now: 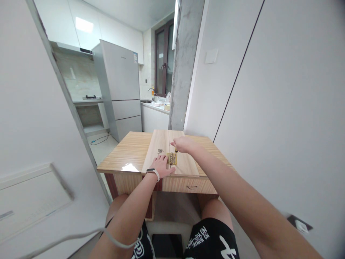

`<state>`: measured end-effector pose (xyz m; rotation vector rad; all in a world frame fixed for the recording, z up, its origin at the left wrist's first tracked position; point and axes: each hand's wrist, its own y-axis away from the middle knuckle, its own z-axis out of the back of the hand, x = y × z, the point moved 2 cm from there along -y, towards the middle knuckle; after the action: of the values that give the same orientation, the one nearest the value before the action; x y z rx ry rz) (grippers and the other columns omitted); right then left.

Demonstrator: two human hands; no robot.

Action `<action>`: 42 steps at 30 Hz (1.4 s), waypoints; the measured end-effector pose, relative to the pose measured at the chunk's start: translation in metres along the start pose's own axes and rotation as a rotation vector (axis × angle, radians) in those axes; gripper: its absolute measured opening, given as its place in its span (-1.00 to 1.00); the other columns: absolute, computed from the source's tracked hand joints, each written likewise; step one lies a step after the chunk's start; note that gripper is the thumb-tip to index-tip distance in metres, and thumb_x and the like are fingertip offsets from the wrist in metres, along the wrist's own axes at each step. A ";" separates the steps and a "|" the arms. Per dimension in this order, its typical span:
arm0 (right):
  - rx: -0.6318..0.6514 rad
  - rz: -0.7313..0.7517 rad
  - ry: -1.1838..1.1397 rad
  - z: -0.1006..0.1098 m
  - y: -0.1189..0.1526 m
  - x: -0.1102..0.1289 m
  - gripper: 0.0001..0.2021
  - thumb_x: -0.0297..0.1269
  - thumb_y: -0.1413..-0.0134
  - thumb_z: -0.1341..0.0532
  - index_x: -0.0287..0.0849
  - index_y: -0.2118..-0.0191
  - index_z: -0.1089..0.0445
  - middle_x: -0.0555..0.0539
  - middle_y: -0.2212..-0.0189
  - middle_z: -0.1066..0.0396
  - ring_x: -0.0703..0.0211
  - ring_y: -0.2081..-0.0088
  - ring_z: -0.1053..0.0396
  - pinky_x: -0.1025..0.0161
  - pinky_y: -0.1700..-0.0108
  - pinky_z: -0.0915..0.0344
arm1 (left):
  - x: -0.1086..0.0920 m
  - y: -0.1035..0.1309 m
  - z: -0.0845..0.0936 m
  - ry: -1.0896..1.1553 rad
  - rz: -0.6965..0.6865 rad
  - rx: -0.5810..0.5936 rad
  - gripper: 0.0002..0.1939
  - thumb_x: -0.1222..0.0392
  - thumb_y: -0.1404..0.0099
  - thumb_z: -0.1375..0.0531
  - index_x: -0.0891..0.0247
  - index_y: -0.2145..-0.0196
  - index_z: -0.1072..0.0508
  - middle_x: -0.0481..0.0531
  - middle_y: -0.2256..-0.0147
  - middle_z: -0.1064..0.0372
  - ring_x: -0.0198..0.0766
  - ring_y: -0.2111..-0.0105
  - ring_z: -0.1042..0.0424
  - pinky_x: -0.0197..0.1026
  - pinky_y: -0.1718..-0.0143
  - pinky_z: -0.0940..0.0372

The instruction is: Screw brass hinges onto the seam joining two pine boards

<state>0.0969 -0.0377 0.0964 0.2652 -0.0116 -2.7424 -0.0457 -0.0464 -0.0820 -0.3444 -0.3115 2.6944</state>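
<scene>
Two pale wooden boards (185, 166) lie side by side on the desk, and a brass hinge (171, 158) spans the seam between them. My right hand (183, 144) is closed around a screwdriver (176, 151), most of its handle hidden by the fingers. The screwdriver stands nearly upright, its shaft pointing down at the right leaf of the hinge. Fingers spread, my left hand (161, 166) lies on the boards against the hinge's left and near edges. A small pile of dark screws (160, 151) sits on the left board beyond that hand.
The boards rest on a striped wooden desk (122, 153) with a drawer (179, 186) at its front. White walls flank it. Beyond stand a grey fridge (125, 79) and a sink counter (155, 113). A pale cable (81, 234) crosses near my left forearm.
</scene>
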 end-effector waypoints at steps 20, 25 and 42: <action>0.004 0.030 -0.001 0.011 0.008 0.005 -0.70 -0.20 -0.32 -0.21 -0.25 -0.05 -0.44 -0.29 -0.01 -0.53 0.00 0.03 -0.50 0.26 0.19 -0.28 | 0.004 0.000 -0.005 -0.004 -0.014 -0.012 -0.18 -0.45 -0.27 -0.02 0.17 -0.25 -0.28 0.23 -0.23 -0.24 0.17 -0.24 -0.15 0.13 -0.19 -0.10; 0.063 -0.001 -0.017 0.012 0.011 0.000 -0.62 -0.15 -0.41 -0.09 -0.32 -0.08 -0.46 -0.35 -0.04 -0.51 -0.04 -0.01 -0.49 0.23 0.11 -0.31 | 0.005 0.000 -0.007 0.003 -0.017 -0.031 -0.17 -0.46 -0.26 -0.02 0.20 -0.24 -0.30 0.24 -0.19 -0.27 0.15 -0.21 -0.18 0.13 -0.18 -0.11; 0.023 0.062 0.022 0.005 0.009 -0.001 -0.75 -0.30 -0.39 -0.08 -0.16 -0.01 -0.46 -0.22 0.01 -0.54 0.06 0.05 -0.49 0.28 0.20 -0.23 | 0.004 0.000 -0.008 0.000 -0.018 -0.039 -0.16 -0.47 -0.26 -0.01 0.20 -0.24 -0.30 0.25 -0.20 -0.26 0.15 -0.21 -0.18 0.13 -0.18 -0.10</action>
<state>0.1004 -0.0462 0.1022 0.2962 -0.0445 -2.6793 -0.0473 -0.0431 -0.0901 -0.3510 -0.3657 2.6733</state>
